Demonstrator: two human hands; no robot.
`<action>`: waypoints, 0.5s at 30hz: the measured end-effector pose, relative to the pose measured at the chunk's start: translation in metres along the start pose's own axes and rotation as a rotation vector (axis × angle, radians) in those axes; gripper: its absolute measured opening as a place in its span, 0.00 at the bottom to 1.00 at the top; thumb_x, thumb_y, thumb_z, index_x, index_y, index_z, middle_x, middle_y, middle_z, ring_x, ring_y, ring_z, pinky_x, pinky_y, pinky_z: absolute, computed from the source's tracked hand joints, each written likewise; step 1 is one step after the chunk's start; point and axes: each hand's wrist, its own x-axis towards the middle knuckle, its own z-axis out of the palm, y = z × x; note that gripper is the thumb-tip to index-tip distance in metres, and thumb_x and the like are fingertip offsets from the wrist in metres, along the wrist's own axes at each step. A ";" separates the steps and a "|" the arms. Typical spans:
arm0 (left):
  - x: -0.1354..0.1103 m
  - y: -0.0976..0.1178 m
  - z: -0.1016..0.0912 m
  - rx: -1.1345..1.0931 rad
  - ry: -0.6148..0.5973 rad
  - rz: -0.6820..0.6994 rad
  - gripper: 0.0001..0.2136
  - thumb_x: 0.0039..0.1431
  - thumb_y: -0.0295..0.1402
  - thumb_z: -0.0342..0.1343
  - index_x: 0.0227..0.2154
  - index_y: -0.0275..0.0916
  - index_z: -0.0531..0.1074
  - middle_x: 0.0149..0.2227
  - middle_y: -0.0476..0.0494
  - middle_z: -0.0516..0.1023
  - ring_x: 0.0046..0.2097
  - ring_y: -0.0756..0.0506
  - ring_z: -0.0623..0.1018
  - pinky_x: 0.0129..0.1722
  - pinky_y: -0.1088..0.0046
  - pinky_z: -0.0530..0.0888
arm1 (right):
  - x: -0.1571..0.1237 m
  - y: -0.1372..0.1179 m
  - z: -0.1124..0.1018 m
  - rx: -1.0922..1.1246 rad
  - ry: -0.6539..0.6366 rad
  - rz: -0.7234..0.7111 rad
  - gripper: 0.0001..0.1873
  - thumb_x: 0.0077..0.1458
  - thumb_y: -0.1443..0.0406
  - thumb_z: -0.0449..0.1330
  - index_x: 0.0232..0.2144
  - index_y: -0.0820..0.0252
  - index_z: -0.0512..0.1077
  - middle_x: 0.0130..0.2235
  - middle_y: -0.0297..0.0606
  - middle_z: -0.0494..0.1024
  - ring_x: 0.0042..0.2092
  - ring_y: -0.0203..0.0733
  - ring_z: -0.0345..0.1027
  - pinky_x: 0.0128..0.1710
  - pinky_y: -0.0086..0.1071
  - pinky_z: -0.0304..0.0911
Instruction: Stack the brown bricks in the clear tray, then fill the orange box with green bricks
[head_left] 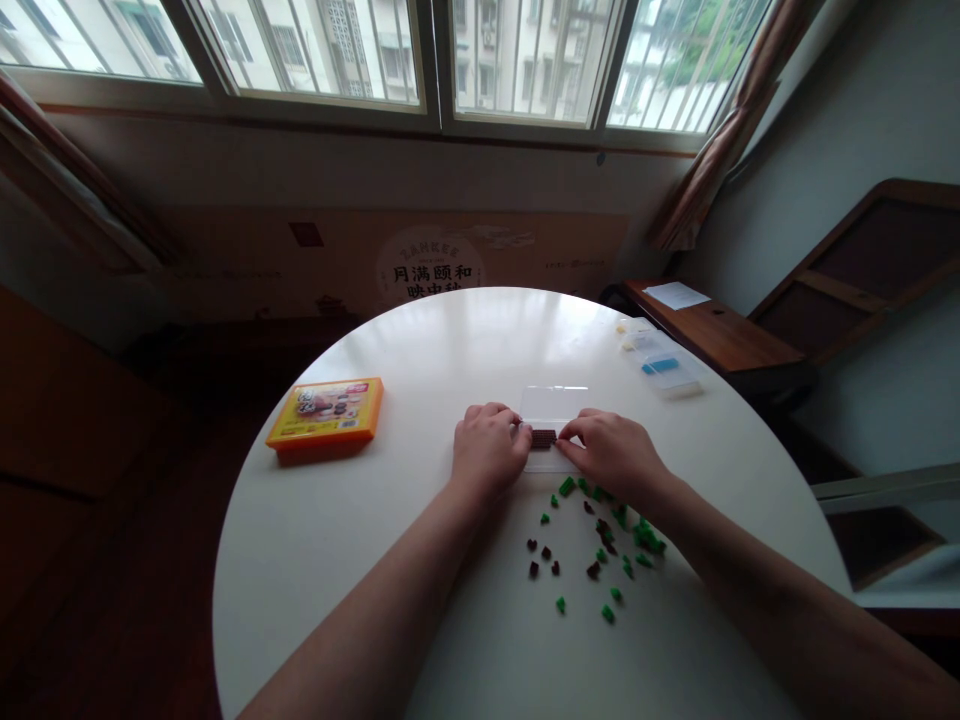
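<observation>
A small dark brown brick piece (544,438) sits between my two hands, over a clear plastic tray (553,402) on the round white table (420,360). My left hand (489,447) is curled, its fingertips pinching the piece's left end. My right hand (613,452) is curled too, pinching the right end. Just in front of my right wrist lie several loose green bricks (643,536) and a few dark brown bricks (543,555), scattered on the tabletop.
An orange box (328,414) lies flat on the table's left side. A clear case with yellow and blue parts (660,362) rests at the far right edge. A wooden side table with a paper sheet (676,294) stands beyond. Windows run along the far wall.
</observation>
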 end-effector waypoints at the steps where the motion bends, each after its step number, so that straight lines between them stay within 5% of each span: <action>1: 0.000 0.000 0.000 0.002 0.001 0.001 0.12 0.61 0.40 0.52 0.38 0.42 0.78 0.47 0.43 0.78 0.50 0.39 0.71 0.52 0.61 0.68 | 0.000 0.000 0.000 0.000 0.002 0.001 0.13 0.60 0.57 0.56 0.36 0.50 0.80 0.38 0.36 0.79 0.38 0.41 0.72 0.33 0.31 0.58; 15: 0.000 -0.001 0.001 -0.009 0.016 0.005 0.12 0.61 0.39 0.51 0.37 0.42 0.78 0.47 0.44 0.78 0.50 0.39 0.71 0.52 0.62 0.68 | 0.000 -0.003 0.001 0.000 0.029 0.002 0.13 0.60 0.57 0.56 0.35 0.50 0.81 0.38 0.36 0.80 0.37 0.41 0.72 0.31 0.31 0.58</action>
